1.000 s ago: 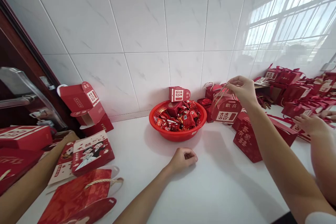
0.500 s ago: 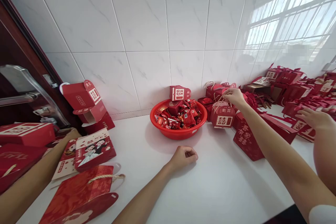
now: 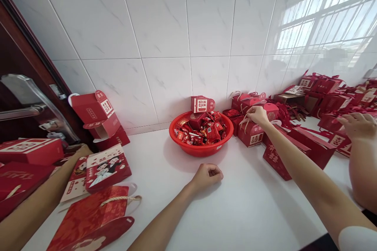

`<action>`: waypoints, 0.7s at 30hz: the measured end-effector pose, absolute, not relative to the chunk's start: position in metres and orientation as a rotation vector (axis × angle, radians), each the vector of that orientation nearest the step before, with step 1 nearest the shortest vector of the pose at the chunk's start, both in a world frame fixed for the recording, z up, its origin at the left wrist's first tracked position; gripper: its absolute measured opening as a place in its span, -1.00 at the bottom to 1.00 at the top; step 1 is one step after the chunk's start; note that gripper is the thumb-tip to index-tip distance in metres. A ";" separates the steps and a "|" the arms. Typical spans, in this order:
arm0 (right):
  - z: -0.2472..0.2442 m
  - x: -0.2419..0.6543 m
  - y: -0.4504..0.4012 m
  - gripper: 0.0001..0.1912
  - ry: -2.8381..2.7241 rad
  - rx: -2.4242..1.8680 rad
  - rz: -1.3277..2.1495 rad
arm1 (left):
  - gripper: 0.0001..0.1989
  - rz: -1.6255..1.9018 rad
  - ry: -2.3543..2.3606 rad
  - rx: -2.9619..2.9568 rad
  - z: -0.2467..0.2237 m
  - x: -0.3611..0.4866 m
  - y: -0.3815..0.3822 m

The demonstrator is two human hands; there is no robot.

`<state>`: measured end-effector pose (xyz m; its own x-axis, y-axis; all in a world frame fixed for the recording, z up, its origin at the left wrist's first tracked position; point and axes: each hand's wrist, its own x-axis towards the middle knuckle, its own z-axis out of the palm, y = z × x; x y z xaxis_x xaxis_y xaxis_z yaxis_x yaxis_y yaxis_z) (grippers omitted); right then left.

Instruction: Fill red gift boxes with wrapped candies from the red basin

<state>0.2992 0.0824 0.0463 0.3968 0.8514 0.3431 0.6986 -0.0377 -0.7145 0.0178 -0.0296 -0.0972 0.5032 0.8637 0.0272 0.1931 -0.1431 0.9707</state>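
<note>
My right hand (image 3: 257, 115) reaches in from the right. Its fingertips pinch the twine handle (image 3: 244, 122) of a small red candy box (image 3: 252, 135) with a white double-happiness label. This box stands among other red boxes beside the basket. My left hand (image 3: 207, 175) lies on the white table in front of the basket, fingers loosely curled, with nothing visible in them. Behind it stands a red plastic basket (image 3: 201, 151) of red-wrapped candies (image 3: 210, 131). One small red box (image 3: 202, 104) sits on the basket's back part.
At far left, another person's forearm (image 3: 47, 196) lies among red gift boxes (image 3: 108, 168) and a bag with rope handle (image 3: 91, 211). At right, another person's hand (image 3: 359, 125) hovers near piled ribboned boxes (image 3: 326, 86). A red bag (image 3: 277, 160) lies under my right forearm. A tiled wall (image 3: 165, 82) stands behind.
The box under my right hand has turned, its label now facing more to the right. My right hand has moved slightly down. The other person's hand at right has lifted a little.
</note>
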 end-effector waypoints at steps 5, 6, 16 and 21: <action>0.045 0.298 0.080 -0.86 -1.390 -1.796 0.179 | -0.83 0.766 0.904 1.648 -0.098 0.018 -0.030; 0.045 0.298 0.080 -0.85 -1.400 -1.802 0.175 | -0.84 0.768 0.904 1.652 -0.098 0.018 -0.030; 0.047 0.280 0.050 -0.52 -1.542 -1.885 -0.020 | -0.83 0.758 0.922 1.676 -0.096 0.017 -0.031; 0.026 0.256 0.004 -0.77 -1.955 -2.118 0.067 | -0.84 0.757 0.926 1.702 -0.097 0.017 -0.030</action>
